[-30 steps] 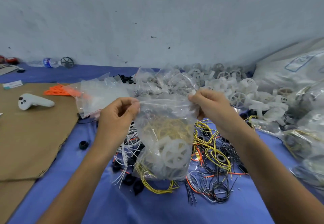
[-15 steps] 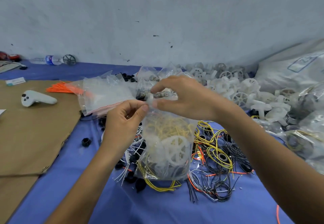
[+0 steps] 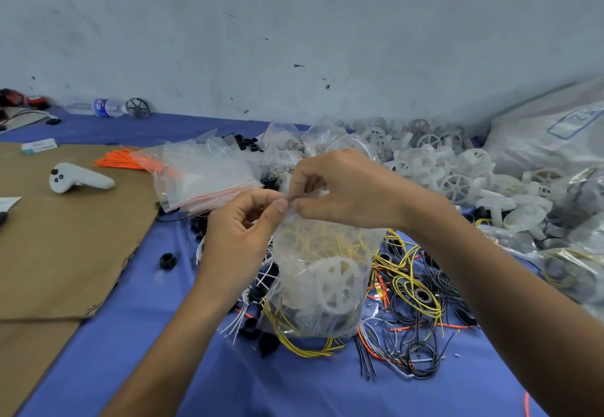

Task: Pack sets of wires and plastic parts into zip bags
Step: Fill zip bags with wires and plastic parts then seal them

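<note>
A clear zip bag [image 3: 322, 273] hangs upright over the blue cloth, holding yellow wires and a white spoked plastic wheel [image 3: 336, 282]. My left hand [image 3: 243, 230] pinches the bag's top at its left corner. My right hand [image 3: 340, 188] reaches across and pinches the same top edge right beside the left fingertips. Loose yellow, black, white and orange wires [image 3: 411, 302] lie in a tangle under and to the right of the bag. Black rings [image 3: 168, 260] are scattered near it.
A stack of empty zip bags [image 3: 202, 174] and orange wires [image 3: 124, 160] lie behind my left hand. White plastic wheels [image 3: 457, 174] are heaped at the back right, filled bags [image 3: 568, 253] at the right. Brown cardboard [image 3: 65, 237] with a white controller [image 3: 78, 182] covers the left.
My right hand has slid leftward along the bag's top edge from the right corner until it meets the left hand. The view has tilted down a little.
</note>
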A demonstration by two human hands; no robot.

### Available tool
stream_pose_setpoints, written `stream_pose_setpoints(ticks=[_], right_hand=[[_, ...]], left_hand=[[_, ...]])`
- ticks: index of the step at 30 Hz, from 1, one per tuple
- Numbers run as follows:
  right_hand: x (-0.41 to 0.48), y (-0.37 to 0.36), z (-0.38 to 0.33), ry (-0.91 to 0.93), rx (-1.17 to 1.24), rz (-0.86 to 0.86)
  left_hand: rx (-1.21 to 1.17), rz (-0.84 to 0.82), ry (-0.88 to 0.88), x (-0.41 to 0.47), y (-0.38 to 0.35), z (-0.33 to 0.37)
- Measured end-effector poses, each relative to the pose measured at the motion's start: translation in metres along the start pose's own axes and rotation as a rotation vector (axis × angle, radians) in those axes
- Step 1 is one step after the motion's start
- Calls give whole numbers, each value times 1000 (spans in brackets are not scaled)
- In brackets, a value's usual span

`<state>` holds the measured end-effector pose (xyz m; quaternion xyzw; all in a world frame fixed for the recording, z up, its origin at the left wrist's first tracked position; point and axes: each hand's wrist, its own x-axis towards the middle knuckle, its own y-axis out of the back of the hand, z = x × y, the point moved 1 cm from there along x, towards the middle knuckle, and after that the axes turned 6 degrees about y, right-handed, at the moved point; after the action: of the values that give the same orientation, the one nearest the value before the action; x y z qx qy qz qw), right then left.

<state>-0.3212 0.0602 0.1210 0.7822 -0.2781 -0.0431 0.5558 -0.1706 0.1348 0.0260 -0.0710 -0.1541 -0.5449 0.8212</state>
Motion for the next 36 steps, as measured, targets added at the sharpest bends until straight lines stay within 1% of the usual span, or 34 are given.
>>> stream_pose_setpoints(ticks=[8,14,17,21,24,28,32,36], right_hand=[[-2,-3,1,3,13,1],[-6,1,5,-36,75,-33],[-8,1,8,-47,147,-13],[-10,-2,9,-22,78,3],[-13,-4,10,-31,63,14],[-18,-2,19,-83,52,-65],[-19,-4,22,-80,129,-73],[-19,-4,24,-95,152,-83]], left_hand=[[-4,-16,-10,-3,-1,5],[-3,-7,-6,-4,1,4],[-13,-18,-5,-4,0,3],[-4,-57,11,-3,-1,3],[-5,-55,25,-2,2,2],[11,-47,26,-3,2,0],[73,-66,13,-3,-2,1],[78,-83,-1,-4,-3,2]])
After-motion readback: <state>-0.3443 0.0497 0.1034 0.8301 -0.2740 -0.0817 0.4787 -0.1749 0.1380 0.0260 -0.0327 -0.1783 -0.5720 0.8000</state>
